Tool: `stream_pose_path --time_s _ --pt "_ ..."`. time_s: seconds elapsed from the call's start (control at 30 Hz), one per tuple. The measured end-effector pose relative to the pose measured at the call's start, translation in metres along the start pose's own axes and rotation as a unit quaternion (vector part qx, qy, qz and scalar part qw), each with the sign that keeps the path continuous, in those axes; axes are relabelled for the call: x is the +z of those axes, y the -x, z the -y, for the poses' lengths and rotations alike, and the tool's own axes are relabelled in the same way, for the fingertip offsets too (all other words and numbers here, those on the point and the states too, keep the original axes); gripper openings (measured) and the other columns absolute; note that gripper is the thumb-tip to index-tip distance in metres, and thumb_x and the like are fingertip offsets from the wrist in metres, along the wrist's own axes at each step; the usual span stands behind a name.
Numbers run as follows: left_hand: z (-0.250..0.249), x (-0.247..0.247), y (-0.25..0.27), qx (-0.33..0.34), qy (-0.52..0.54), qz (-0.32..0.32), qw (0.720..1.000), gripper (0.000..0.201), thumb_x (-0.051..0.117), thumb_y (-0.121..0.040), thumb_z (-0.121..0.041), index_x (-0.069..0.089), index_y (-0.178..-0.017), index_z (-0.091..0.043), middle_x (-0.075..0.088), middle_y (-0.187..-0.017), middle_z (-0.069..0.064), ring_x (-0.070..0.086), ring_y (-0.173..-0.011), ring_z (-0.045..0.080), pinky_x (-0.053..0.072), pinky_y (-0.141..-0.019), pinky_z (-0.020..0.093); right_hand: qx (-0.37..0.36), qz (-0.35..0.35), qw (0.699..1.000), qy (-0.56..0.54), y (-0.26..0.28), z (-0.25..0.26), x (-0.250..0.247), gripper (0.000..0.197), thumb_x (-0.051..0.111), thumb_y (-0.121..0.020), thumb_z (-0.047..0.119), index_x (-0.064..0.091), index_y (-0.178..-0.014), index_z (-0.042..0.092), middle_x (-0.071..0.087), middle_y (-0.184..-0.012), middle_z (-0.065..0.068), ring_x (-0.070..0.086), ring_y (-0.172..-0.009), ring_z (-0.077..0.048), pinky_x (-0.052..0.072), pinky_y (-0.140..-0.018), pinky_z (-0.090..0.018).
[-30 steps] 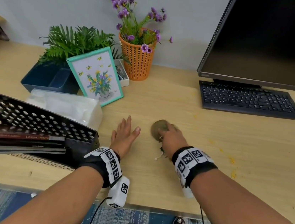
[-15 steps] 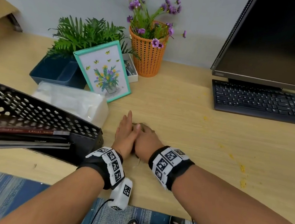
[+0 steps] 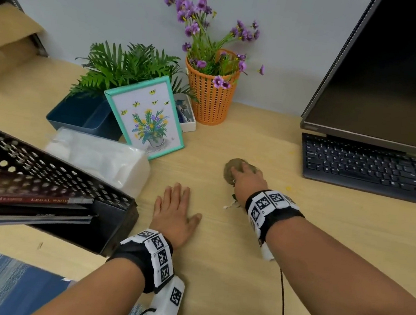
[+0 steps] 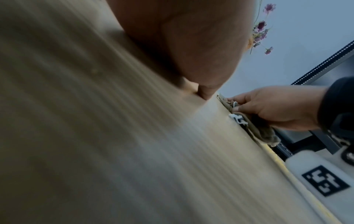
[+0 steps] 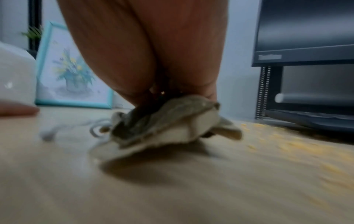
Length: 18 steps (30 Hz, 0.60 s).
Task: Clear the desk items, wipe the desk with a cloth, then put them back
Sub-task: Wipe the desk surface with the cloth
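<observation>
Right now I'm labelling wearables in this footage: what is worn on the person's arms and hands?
Both forearms are bare, without sleeves or gloves. Each wrist carries a black band covered with white square tiles printed with black coded markers. A white camera block bearing the same kind of marker hangs beneath each wrist, with a thin black cable trailing off the desk edge.

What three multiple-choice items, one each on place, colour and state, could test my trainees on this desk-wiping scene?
1. Where does the picture frame stand?
A. on the keyboard
B. leaning by the fern planter
C. in the black tray

2. What colour is the flower basket?
A. orange
B. white
C. black

3. What is the left hand doing?
A. gripping the cloth
B. lifting a book
C. resting flat on the desk

Key: B, the frame tilts against the planter; A, its mesh is orange; C, the fingers lie straight while the right hand grips the cloth.
</observation>
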<state>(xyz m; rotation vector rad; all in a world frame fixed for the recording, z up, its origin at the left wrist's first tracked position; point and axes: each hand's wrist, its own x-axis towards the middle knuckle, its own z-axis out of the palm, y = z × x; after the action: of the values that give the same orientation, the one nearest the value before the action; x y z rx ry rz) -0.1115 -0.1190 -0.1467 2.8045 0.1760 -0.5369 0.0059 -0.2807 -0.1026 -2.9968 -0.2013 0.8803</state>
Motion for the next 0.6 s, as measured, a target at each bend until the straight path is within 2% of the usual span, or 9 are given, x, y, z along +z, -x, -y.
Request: stream_pose_path --time_s 0.07,0.13,0.23,0.3,0.43,0.53,0.6 --pt "-0.005 -0.002 -0.002 -0.018 -0.013 0.011 1.000 0.075 0.022 -0.095 -0.059 -0.014 -0.150 -0.025 -0.024 -0.156 0.003 -0.022 -0.143 0.025 -0.011 -0.116 0.047 -0.011 -0.011 1.000 0.011 -0.003 0.004 -0.007 0.063 0.061 -0.087 0.015 0.035 -0.144 0.018 0.016 -0.155 -0.008 0.024 -0.136 -0.038 0.036 -0.108 -0.047" --pt "-0.008 -0.005 -0.006 -0.036 -0.017 0.031 0.999 0.078 0.024 -0.091 -0.065 -0.015 -0.149 -0.031 -0.026 -0.155 0.001 -0.024 -0.142 0.027 -0.013 -0.114 0.052 -0.061 -0.047 0.997 -0.010 -0.005 0.018 -0.008 0.053 0.060 -0.086 0.011 0.045 -0.137 0.014 0.023 -0.152 -0.012 0.033 -0.129 -0.038 0.039 -0.105 -0.043" --pt "-0.013 -0.010 -0.014 -0.059 -0.027 0.050 0.997 0.090 0.029 -0.081 -0.077 -0.016 -0.148 -0.036 -0.029 -0.154 0.000 -0.027 -0.141 0.028 -0.013 -0.112 0.056 -0.202 -0.069 0.977 -0.017 -0.009 0.047 0.002 0.061 0.063 -0.083 0.007 0.045 -0.139 0.024 0.017 -0.157 -0.007 0.029 -0.134 -0.037 0.033 -0.110 -0.041" --pt "-0.014 -0.010 -0.017 -0.071 -0.035 0.058 0.995 0.101 0.033 -0.073 -0.084 -0.017 -0.147 -0.037 -0.030 -0.154 0.000 -0.028 -0.141 0.029 -0.013 -0.111 0.057 -0.241 -0.047 0.969 0.021 -0.014 0.060 0.005 0.067 0.064 -0.083 0.010 0.040 -0.142 0.029 0.014 -0.158 -0.004 0.018 -0.140 -0.037 0.026 -0.113 -0.044" --pt "-0.014 -0.011 -0.017 -0.078 -0.024 0.064 0.995 0.121 0.045 -0.057 -0.090 -0.023 -0.144 -0.040 -0.033 -0.152 -0.002 -0.031 -0.140 0.028 -0.014 -0.110 0.058 -0.203 -0.033 0.978 0.037 -0.033 0.054 -0.015 0.076 0.071 -0.078 0.011 0.036 -0.144 0.028 0.013 -0.158 -0.003 0.015 -0.140 -0.038 0.026 -0.113 -0.045" --pt "-0.014 -0.012 -0.016 -0.083 -0.026 0.071 0.994 0.131 0.052 -0.051 -0.089 -0.026 -0.143 -0.039 -0.035 -0.151 -0.002 -0.031 -0.139 0.028 -0.013 -0.112 0.058 -0.068 -0.014 0.997 -0.036 -0.044 0.048 -0.036 0.067 0.062 -0.086 0.014 0.033 -0.145 0.019 0.019 -0.153 -0.009 0.023 -0.137 -0.036 0.028 -0.113 -0.045" --pt "-0.015 -0.013 -0.016 -0.088 -0.030 0.080 0.992 0.134 0.056 -0.049 -0.087 -0.026 -0.143 -0.040 -0.035 -0.151 -0.002 -0.032 -0.139 0.028 -0.012 -0.112 0.058 -0.026 -0.025 0.999 -0.027 -0.048 0.055 -0.045 0.058 0.060 -0.088 0.016 0.037 -0.141 0.010 0.028 -0.145 -0.013 0.030 -0.132 -0.034 0.033 -0.109 -0.047"
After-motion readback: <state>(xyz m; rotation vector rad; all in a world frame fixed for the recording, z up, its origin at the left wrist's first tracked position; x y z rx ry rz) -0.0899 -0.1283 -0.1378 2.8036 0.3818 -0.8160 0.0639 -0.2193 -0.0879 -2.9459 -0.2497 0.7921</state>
